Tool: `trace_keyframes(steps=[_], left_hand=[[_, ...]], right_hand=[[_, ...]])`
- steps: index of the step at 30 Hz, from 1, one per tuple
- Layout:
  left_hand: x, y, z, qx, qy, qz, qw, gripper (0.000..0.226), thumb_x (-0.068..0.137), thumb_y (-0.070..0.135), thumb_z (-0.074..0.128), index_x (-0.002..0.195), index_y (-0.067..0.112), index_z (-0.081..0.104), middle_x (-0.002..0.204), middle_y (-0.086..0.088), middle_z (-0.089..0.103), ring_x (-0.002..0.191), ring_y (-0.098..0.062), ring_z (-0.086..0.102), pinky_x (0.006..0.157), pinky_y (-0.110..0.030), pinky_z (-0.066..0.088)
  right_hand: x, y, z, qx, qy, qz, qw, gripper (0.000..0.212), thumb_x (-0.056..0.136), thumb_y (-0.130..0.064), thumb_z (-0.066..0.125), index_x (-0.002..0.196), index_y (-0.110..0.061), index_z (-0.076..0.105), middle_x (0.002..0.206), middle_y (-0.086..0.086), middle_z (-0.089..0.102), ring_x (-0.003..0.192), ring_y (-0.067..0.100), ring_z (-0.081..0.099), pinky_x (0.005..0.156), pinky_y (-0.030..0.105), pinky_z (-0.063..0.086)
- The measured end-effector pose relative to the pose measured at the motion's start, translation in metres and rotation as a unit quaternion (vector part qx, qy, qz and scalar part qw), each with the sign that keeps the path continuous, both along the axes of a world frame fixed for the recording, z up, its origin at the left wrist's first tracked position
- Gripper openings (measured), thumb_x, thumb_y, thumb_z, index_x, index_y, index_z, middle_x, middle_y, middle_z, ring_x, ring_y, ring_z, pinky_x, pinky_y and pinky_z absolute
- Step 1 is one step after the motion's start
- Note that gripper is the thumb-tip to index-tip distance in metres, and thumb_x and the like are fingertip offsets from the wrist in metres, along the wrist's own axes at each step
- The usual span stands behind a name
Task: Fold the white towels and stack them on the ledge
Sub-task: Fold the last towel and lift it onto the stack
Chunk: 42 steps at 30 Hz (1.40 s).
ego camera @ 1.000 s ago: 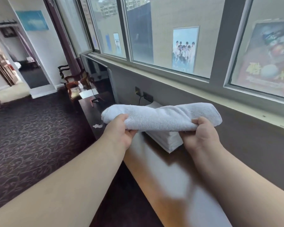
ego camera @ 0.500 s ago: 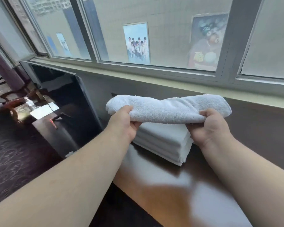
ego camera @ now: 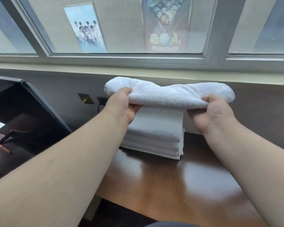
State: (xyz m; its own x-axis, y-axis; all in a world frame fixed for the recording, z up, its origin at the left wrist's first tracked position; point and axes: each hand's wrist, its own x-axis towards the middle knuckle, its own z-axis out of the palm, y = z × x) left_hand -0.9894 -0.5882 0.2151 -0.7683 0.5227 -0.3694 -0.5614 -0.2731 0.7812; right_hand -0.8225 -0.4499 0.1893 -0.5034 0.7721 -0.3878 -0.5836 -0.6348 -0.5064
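The left hand (ego camera: pixel 121 106) and the right hand (ego camera: pixel 211 113) each pinch one end of a folded white towel (ego camera: pixel 169 94), thumb below and fingers curled over the near edge. A grip at both ends keeps the folded layers together and the towel roughly level, so it can be set down flat; between the hands the middle sags slightly.

The towel hangs in the air directly above a stack of folded towels (ego camera: pixel 154 136), which sits between and just below the two hands. The underside of the held towel appears close to the top of the stack; contact cannot be confirmed. The stack rests on the wooden ledge (ego camera: pixel 170 181), with its far side near the wall under the window sill (ego camera: pixel 56 69).

Judged step: placement of the folded towel on the stack. The next move calls for lowering both hands evenly, with edges lined up to the stack, then releasing.

Beyond the left hand, two wall sockets (ego camera: pixel 95 99) are mounted. Outward of the left forearm stands a dark screen (ego camera: pixel 31 108).
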Motion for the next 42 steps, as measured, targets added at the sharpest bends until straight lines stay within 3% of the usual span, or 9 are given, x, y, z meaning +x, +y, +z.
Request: trace_keyframes(steps=[4,7,12,19,25,30,33,36,42], left_hand=[[-0.021,0.019,-0.003,-0.013,-0.014,0.004,1.0,0.015,0.094,0.007,0.057,0.109,0.005,0.056,0.085,-0.014,0.072,0.064,-0.026,0.072,0.057,-0.04,0.06],[-0.039,0.029,-0.01,-0.024,-0.023,-0.003,0.999,0.014,0.094,0.007,0.057,0.108,0.005,0.055,0.091,-0.016,0.071,0.067,-0.027,0.072,0.054,-0.04,0.059],[-0.083,0.043,-0.027,-0.029,-0.032,-0.022,0.999,0.014,0.095,0.007,0.056,0.108,0.007,0.054,0.091,-0.014,0.071,0.075,-0.027,0.071,0.06,-0.042,0.061],[-0.135,0.053,-0.058,-0.033,-0.054,-0.078,0.995,0.008,0.094,0.004,0.055,0.102,0.006,0.054,0.077,-0.012,0.074,0.071,-0.027,0.073,0.056,-0.041,0.06],[-0.154,0.035,-0.112,-0.069,-0.085,-0.111,0.988,0.022,0.093,0.007,0.059,0.115,0.008,0.057,0.089,-0.012,0.076,0.076,-0.025,0.074,0.058,-0.039,0.059],[-0.148,0.011,-0.162,-0.11,-0.142,-0.086,0.98,0.026,0.089,0.002,0.061,0.114,0.011,0.057,0.097,-0.015,0.074,0.078,-0.029,0.074,0.062,-0.047,0.06],[-0.145,0.001,-0.18,-0.128,-0.139,-0.071,0.979,0.031,0.088,0.004,0.063,0.118,0.013,0.057,0.104,-0.013,0.073,0.08,-0.027,0.074,0.06,-0.044,0.06],[-0.146,-0.003,-0.185,-0.132,-0.132,-0.041,0.982,0.028,0.086,0.017,0.071,0.112,0.018,0.062,0.097,-0.007,0.076,0.076,-0.024,0.074,0.065,-0.047,0.06],[-0.178,-0.01,-0.184,-0.169,-0.106,-0.022,0.98,0.026,0.086,0.036,0.07,0.107,0.021,0.067,0.089,-0.001,0.077,0.073,-0.023,0.075,0.067,-0.048,0.06]], right_hand=[[-0.019,0.016,0.003,0.005,-0.011,0.004,1.0,0.04,0.083,0.006,0.032,0.119,0.007,0.052,0.119,0.024,0.065,0.107,0.039,0.067,0.092,0.05,0.054],[-0.035,0.024,-0.001,-0.006,-0.023,-0.003,1.0,0.044,0.084,0.006,0.033,0.125,0.006,0.05,0.12,0.025,0.066,0.106,0.04,0.067,0.09,0.05,0.055],[-0.072,0.028,-0.018,-0.023,-0.023,-0.027,0.999,0.039,0.085,0.006,0.037,0.121,0.003,0.052,0.118,0.024,0.067,0.106,0.04,0.068,0.091,0.05,0.055],[-0.113,0.021,-0.05,-0.047,-0.04,-0.083,0.995,0.032,0.086,0.005,0.043,0.116,0.001,0.055,0.114,0.023,0.069,0.101,0.039,0.07,0.089,0.052,0.056],[-0.12,0.003,-0.09,-0.085,-0.087,-0.107,0.987,0.03,0.086,0.007,0.043,0.113,0.001,0.056,0.118,0.023,0.067,0.103,0.039,0.068,0.088,0.052,0.057],[-0.109,-0.027,-0.133,-0.144,-0.144,-0.109,0.973,0.032,0.086,0.008,0.046,0.113,-0.003,0.059,0.115,0.021,0.069,0.1,0.038,0.069,0.086,0.052,0.057],[-0.102,-0.038,-0.146,-0.135,-0.152,-0.111,0.973,0.034,0.086,0.008,0.049,0.114,-0.005,0.061,0.112,0.019,0.071,0.099,0.038,0.07,0.088,0.052,0.056],[-0.094,-0.041,-0.147,-0.119,-0.155,-0.115,0.974,0.03,0.088,0.0,0.056,0.116,-0.008,0.063,0.109,0.015,0.074,0.099,0.035,0.071,0.089,0.052,0.056],[-0.07,-0.017,-0.138,-0.075,-0.221,-0.079,0.969,0.023,0.091,-0.029,0.067,0.107,-0.012,0.069,0.098,0.007,0.077,0.085,0.026,0.076,0.072,0.04,0.06]])
